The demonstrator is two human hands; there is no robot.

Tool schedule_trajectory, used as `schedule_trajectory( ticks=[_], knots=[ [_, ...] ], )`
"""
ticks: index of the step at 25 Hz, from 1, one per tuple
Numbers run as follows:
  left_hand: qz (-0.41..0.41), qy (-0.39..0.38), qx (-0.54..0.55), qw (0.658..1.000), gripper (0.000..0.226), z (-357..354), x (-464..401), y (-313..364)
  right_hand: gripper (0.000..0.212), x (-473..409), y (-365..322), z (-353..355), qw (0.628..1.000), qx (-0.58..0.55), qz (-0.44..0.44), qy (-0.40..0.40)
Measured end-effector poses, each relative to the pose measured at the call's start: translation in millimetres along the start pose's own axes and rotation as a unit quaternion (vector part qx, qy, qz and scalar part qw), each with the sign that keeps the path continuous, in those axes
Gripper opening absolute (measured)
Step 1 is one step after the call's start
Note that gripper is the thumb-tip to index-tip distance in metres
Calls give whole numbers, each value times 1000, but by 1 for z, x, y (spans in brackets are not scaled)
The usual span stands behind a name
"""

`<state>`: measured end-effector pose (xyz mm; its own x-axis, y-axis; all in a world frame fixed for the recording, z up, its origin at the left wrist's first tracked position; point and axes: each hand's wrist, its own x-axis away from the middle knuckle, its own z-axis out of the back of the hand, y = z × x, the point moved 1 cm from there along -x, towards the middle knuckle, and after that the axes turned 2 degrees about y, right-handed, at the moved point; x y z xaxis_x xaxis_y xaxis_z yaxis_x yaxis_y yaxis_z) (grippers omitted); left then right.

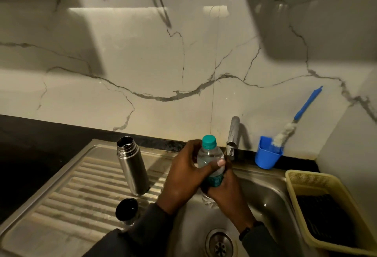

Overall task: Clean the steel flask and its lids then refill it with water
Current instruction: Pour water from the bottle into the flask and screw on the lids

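Note:
The steel flask (132, 165) stands upright and uncapped on the ribbed draining board (77, 191). One of its lids (126, 210), dark inside, sits on the board just in front of it. Over the sink basin (265, 195) I hold a clear plastic water bottle (210, 154) with a teal cap (209, 141). My left hand (183, 177) grips the bottle's upper body, thumb across its front. My right hand (226, 191) grips the lower part around the teal label.
The steel tap (232, 137) rises behind the bottle. A blue cup (267, 157) holding a blue-handled bottle brush (293, 120) stands on the back ledge. A yellow plastic basket (318, 205) sits at the right of the sink. The drain (219, 244) lies below my arms.

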<state>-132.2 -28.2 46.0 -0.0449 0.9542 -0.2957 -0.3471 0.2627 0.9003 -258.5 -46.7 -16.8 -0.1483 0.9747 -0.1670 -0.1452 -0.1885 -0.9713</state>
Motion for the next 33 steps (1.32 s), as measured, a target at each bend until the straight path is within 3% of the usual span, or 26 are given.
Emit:
schedule_trajectory(
  ticks=[4,9,14,18,21,24,29,33],
  knots=[
    [-29,-140,82,986,45,21,-3,32,68,17,-21,14,1000,-10,7,-26],
    [-30,-197,107,974,37,36,-12,46,60,27,-38,24,996,-17,7,-84],
    [-45,-136,105,984,30,25,-10,43,58,32,-44,28,999,6,18,-40],
    [-35,1,80,996,34,7,-2,42,62,32,-37,20,997,42,46,35],
    [-5,103,51,993,49,0,-1,43,62,31,-33,18,995,67,59,40],
    [-8,47,43,998,50,-1,-1,46,62,31,-30,21,995,65,54,42],
    [-2,-118,96,988,43,1,6,44,67,30,-28,26,996,58,44,47],
    [-37,-51,121,991,31,8,-3,39,62,31,-25,25,995,56,54,57]
  ],
)
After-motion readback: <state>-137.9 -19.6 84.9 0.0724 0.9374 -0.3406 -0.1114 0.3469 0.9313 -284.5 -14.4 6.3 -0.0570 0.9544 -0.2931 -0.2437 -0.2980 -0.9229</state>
